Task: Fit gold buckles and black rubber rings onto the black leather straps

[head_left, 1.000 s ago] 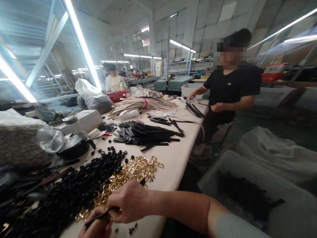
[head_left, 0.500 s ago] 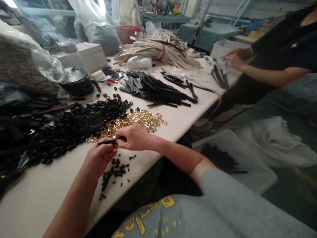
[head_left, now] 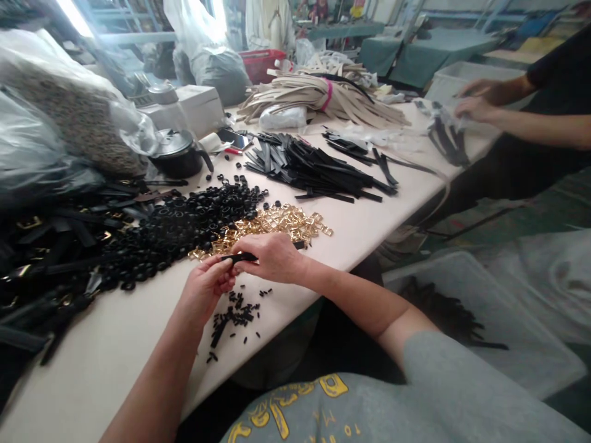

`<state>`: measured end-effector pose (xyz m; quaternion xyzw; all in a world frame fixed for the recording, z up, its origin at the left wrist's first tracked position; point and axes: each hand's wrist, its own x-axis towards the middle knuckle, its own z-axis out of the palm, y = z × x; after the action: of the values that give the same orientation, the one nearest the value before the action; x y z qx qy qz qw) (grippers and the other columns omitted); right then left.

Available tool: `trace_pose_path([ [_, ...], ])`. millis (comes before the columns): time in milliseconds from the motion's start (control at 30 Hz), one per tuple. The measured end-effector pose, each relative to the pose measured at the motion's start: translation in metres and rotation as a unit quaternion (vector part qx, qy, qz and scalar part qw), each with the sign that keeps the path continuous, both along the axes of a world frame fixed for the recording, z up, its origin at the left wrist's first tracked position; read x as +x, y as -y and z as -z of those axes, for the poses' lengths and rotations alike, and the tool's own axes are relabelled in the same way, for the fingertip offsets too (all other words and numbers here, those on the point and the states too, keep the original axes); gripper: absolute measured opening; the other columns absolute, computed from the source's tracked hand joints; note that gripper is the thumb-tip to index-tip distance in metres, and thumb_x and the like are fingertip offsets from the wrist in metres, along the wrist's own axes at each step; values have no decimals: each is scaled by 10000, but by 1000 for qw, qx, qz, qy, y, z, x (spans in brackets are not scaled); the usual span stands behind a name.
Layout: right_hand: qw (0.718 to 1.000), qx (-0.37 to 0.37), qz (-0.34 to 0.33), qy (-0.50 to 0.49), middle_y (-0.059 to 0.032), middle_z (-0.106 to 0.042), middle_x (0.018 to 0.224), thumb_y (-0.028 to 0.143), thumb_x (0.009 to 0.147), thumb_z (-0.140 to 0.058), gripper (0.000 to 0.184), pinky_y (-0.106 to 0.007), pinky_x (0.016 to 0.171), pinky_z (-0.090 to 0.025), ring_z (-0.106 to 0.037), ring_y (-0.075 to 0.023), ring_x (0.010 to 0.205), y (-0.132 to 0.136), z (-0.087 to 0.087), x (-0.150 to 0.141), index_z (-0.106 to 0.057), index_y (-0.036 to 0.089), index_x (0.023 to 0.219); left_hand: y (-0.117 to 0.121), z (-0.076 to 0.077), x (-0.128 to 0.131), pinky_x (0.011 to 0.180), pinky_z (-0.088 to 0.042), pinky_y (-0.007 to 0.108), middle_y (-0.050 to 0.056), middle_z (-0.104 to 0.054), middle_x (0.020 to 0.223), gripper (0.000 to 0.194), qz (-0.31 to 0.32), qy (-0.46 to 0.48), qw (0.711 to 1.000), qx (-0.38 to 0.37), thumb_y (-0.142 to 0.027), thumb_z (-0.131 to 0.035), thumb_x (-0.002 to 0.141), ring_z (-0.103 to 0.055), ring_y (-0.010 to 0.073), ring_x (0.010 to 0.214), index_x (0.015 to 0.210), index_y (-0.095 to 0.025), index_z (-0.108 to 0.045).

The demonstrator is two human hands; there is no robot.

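Between both hands is a short black strap point(head_left: 237, 258), held just above the table's near part. My left hand point(head_left: 210, 280) pinches its left end with closed fingers. At the other end my right hand point(head_left: 277, 257) is closed around it, and a dark strap end shows past the far side of that hand. Right behind the hands lies a heap of gold buckles point(head_left: 290, 223). A mound of small black loops point(head_left: 184, 224) spreads to the left of them. Below my hands, small black pieces point(head_left: 240, 312) are scattered on the table.
A pile of black straps point(head_left: 314, 166) lies farther back, with a beige strap bundle point(head_left: 323, 95) behind it. At left stand a black pot point(head_left: 178, 161) and plastic bags. A co-worker's hands point(head_left: 480, 101) handle straps at right. A plastic bin point(head_left: 521, 344) is beside the table.
The view has tilted down, then shifted left, bringing both forearms and the scattered black pieces into sight. Both hands keep hold of the black strap. The co-worker's hands have come together.
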<state>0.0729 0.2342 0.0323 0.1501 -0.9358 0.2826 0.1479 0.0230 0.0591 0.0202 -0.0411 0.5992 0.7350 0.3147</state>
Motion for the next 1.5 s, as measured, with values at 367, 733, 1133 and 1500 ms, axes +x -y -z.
trace_pose_path([
  [367, 990, 56, -5, -129, -16, -691, 858, 389, 956, -527, 249, -238, 628, -336, -603, -102, 755, 0, 17, -4, -659, 180, 933, -2, 3, 0, 400, -340, 100, -25, -560, 570, 393, -3, 32, 998, 54, -282, -887, 512, -436, 22, 450, 740, -126, -606],
  [733, 997, 42, -4, -60, -3, -654, 810, 298, 934, -543, 186, -240, 613, -300, -543, -93, 723, -15, 14, -12, -627, 172, 826, 69, -5, -26, 685, -510, 320, 68, -714, 862, 381, 38, -311, 883, -349, -534, -662, 747, -665, 212, 745, 903, -192, -724],
  [1133, 998, 58, 11, -8, -17, -671, 874, 298, 934, -528, 181, -257, 638, -295, -539, -102, 746, -15, 16, -16, -637, 173, 861, 41, -10, -69, 673, -424, 314, 43, -669, 834, 263, 136, -468, 688, -538, -442, -582, 766, -599, 200, 716, 818, -229, -727],
  [1500, 999, 42, 19, 14, -16, -674, 884, 295, 935, -511, 182, -263, 641, -268, -531, -102, 752, -14, 18, -18, -634, 172, 881, 42, -12, -39, 658, -412, 302, 41, -673, 906, 313, 216, -463, 693, -508, -496, -607, 765, -593, 177, 688, 904, -236, -715],
])
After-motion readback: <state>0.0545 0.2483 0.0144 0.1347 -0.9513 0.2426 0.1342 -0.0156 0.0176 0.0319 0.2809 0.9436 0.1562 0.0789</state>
